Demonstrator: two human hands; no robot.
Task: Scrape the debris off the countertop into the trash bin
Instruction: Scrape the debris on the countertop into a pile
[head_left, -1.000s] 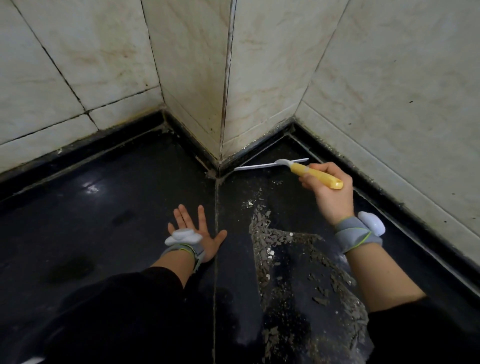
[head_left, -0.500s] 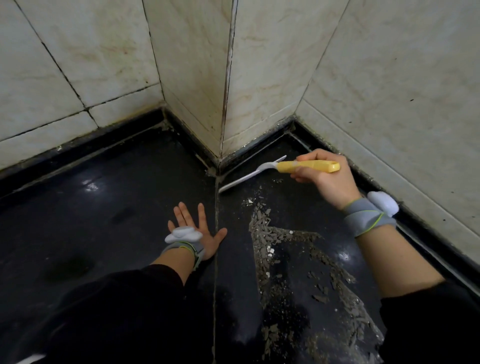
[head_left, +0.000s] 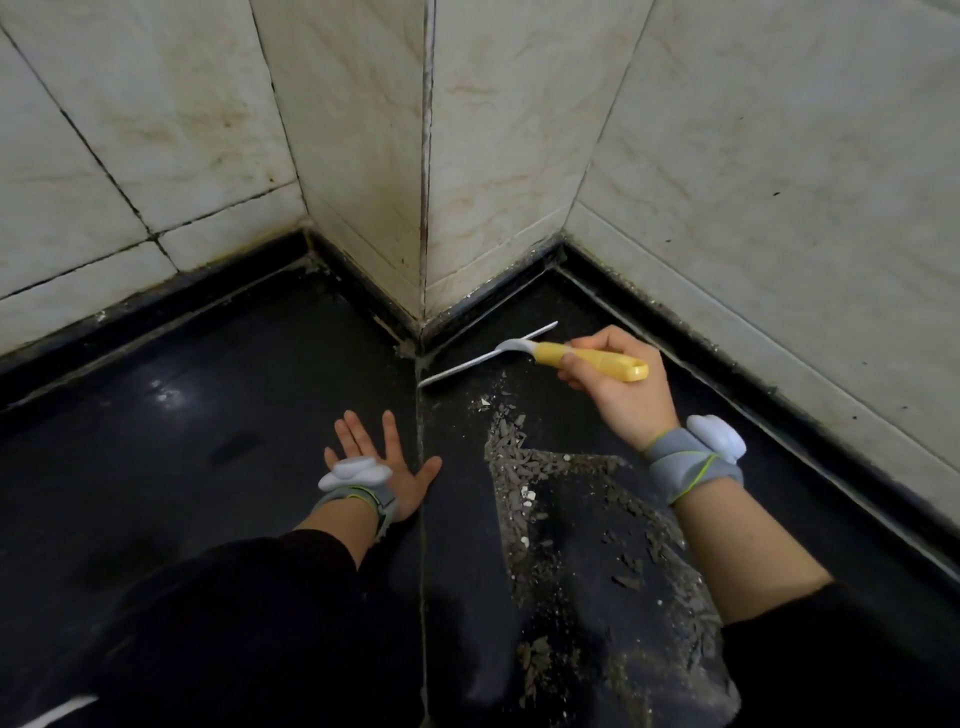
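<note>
**Right hand (head_left: 623, 400) grips yellow-handled, white-bladed scraper (head_left: 545, 354); left hand (head_left: 400, 467) lies flat**

Its blade edge meets the glossy black stone countertop (head_left: 234, 415) by the tiled corner. Grey flaky debris (head_left: 519, 457) lies between the hands, nearer the right one. Left fingers are spread wide, palm down on the countertop, left of the debris.

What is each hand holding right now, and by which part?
The right hand grips the scraper by its yellow handle; the left hand holds nothing, resting flat on the countertop.
</note>
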